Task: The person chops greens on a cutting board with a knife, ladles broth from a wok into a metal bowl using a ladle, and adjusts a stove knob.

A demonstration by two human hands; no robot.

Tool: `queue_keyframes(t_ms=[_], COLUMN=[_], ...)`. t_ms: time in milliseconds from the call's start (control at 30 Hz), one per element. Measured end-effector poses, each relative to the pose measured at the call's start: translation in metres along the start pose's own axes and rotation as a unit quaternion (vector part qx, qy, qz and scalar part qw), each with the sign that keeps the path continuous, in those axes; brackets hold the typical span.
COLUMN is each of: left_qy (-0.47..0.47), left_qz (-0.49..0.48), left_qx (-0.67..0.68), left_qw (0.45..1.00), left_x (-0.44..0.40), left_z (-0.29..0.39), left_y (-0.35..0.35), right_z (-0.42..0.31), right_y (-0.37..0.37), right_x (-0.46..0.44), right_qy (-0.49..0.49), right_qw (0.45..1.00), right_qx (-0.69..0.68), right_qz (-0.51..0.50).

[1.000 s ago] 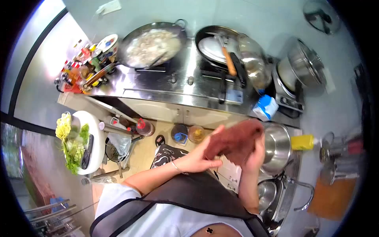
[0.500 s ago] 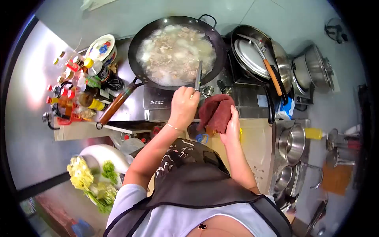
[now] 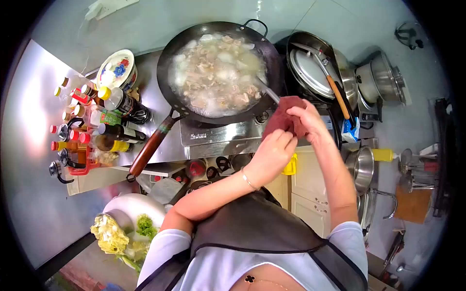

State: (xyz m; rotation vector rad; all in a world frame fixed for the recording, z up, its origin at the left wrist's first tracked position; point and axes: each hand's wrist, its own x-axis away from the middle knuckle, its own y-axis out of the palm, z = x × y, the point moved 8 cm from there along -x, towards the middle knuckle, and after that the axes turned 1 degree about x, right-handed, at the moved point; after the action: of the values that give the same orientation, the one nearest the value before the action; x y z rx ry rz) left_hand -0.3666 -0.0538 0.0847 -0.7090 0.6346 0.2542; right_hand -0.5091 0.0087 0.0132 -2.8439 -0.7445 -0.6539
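Note:
A dark red cloth (image 3: 284, 114) is bunched between my two hands, over the front right side of the wok. My right hand (image 3: 313, 123) is closed on its right side, with the thumb pressed on top. My left hand (image 3: 275, 154) grips the lower edge with bent fingers. The metal handle of a cooking utensil (image 3: 270, 93) runs from the wok up to the cloth, which covers its end; the head is under the liquid. Bubbling pale broth with pieces of meat (image 3: 218, 72) fills the large black wok (image 3: 167, 89).
The wok's wooden handle (image 3: 151, 150) points front left, past many seasoning bottles (image 3: 116, 102) and a floral bowl (image 3: 130, 77). Right of the wok stands a pan with a lid (image 3: 310, 72), a wooden-handled knife (image 3: 335, 89) lying across it. Cabbage (image 3: 110, 235) sits lower left.
My left hand has moved right and down from the utensil to the cloth. My right hand has raised the cloth to the utensil's handle, which now tilts toward the right.

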Motion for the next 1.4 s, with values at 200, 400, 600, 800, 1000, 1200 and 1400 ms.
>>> queue_keyframes(t_ms=[200,400,600,800,1000,1200,1400], left_qy=[-0.058,-0.191,-0.262,-0.281,-0.326,-0.492,-0.487], left_qz=[-0.055,-0.005,0.027,0.045,0.044,0.007,-0.255], left_qx=[0.082,0.007,-0.058,-0.106,-0.138,-0.152,-0.142], left_qw=[0.993,0.982,0.963,0.953,0.934,0.857,0.823], left_x=[0.052,0.107,0.154,0.179,0.226,0.314,0.413], left_z=[0.002,-0.029,-0.036,-0.029,-0.021,-0.002,0.004], left_y=[-0.042,-0.085,-0.104,-0.115,-0.129,-0.147,-0.059], right_z=[-0.058,-0.110,-0.159,-0.180,-0.179,-0.204,-0.186], right_y=[-0.022,-0.024,0.016,0.079,0.076,0.114,0.133], right_x=[-0.031,-0.078,-0.106,-0.125,-0.145,-0.057,-0.040], right_qy=[-0.043,-0.176,-0.113,-0.093,-0.065,-0.391,-0.516], right_qw=[0.994,0.975,0.982,0.956,0.806,0.596,0.448], right_qx=[0.090,0.108,0.153,0.275,0.588,0.700,0.726], right_qz=[0.042,0.080,0.011,-0.047,-0.002,0.044,0.076])
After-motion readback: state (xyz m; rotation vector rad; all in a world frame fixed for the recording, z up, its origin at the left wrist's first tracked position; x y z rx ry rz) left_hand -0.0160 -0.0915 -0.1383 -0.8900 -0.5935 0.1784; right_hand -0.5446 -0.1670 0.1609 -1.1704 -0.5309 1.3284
